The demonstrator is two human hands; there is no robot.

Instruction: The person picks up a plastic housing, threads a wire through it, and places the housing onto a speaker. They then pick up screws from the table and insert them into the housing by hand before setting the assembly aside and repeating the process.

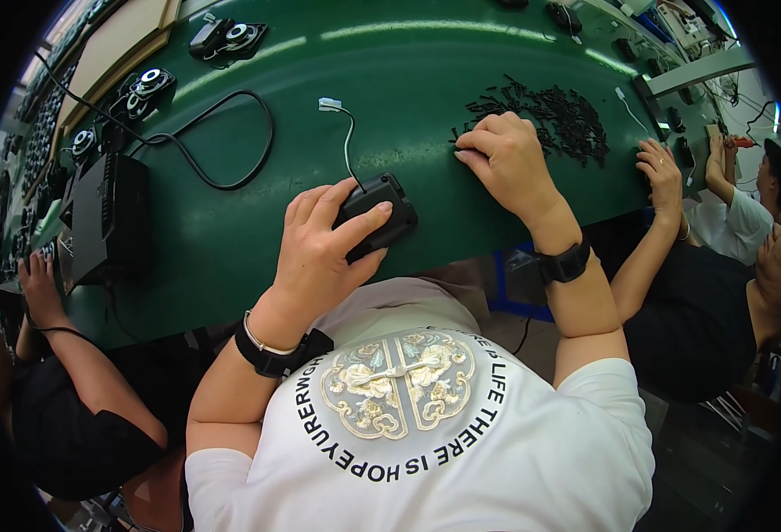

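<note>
Box (390, 208), black, sits near the table's near edge, roughly mid-scene, in the left hand (320, 235). Left grip: holding the box, index finger on top, thumb at the near side, other fingers over the far-left side. Long axis seems to run near-left to far-right; fingers cover part, so not certain. 1 thin wire (351, 151) leaves its far side and ends in a white plug (329, 105) on the table (204, 257).

Key relation: box lies left and near of the right hand (507, 164), bare green between them, hands well apart. Right hand is by far the nearer of the 2 to the pile (577, 124) of small black pieces, over its near-left edge. Right grip: narrow, thumb and index tips close together; cannot tell if a piece is between them.

Farther out: looped black cable (271, 133) left and far of the box, black unit (111, 213) beyond it at left, speakers (240, 35) at far left. 1 co-worker's hand (661, 177) rests at right, past the pile; another person's hand (40, 288) is at far-left edge, near side.
</note>
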